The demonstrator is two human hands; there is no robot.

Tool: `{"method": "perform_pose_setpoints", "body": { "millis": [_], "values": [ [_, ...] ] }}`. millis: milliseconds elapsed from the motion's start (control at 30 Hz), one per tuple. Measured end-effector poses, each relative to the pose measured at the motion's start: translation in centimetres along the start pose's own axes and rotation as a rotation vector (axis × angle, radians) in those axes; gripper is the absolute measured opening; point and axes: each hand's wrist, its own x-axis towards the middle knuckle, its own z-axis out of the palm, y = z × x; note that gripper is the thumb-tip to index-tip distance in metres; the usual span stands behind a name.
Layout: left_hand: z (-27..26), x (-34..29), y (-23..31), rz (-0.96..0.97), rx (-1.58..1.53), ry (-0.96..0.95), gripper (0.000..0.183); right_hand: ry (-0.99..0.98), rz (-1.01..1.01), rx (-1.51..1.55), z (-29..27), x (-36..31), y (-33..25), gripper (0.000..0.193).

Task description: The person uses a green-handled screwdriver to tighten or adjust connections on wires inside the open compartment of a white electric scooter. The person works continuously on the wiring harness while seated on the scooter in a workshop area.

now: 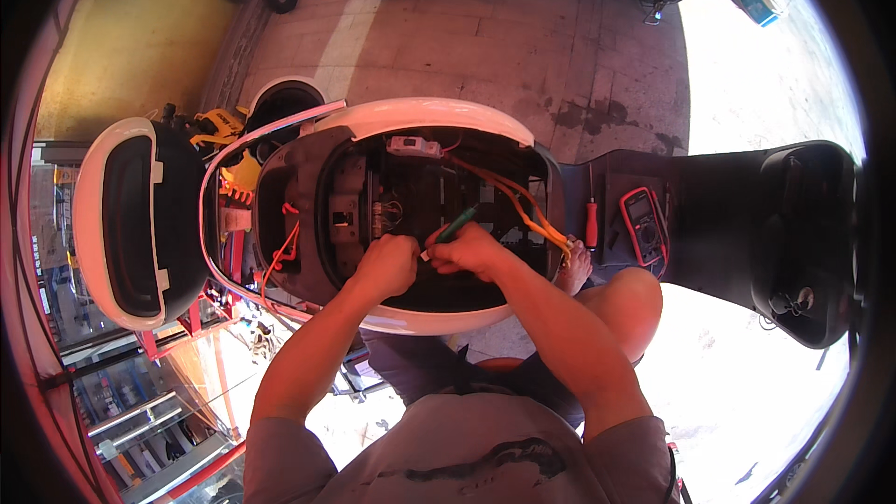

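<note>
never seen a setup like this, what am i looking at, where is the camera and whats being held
No robot here: just a person's two bare hands. The one picture comes from a wide fisheye camera on their head, looking down, so straight edges bend. Below is a pale-rimmed open compartment, apparently a scooter's, with orange wires inside. The right hand holds a slim green tool; the left hand is close beside it, but whether it grips anything is unclear. On the dark surface to the right lie a red-handled screwdriver and a red-framed meter.
</note>
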Motion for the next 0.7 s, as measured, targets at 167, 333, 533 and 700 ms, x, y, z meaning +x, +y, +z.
{"method": "perform_pose_setpoints", "body": {
  "millis": [167,333,533,700],
  "values": [
    [0.0,0.1,-0.2,0.109,0.186,-0.010,0.018,-0.109,0.037,-0.056,-0.4,1.8,0.2,0.023],
    [0.7,0.5,-0.6,0.060,0.138,0.070,0.020,-0.104,-0.011,-0.012,-0.7,3.0,0.9,0.031],
    [1.1,0.6,-0.5,0.010,0.103,0.122,0.022,-0.133,-0.066,-0.004,-0.8,3.5,1.2,0.032],
    [0.8,0.2,-0.1,0.032,0.118,0.124,0.022,-0.103,-0.117,-0.016,-0.7,3.5,1.4,0.022]
  ]
}}
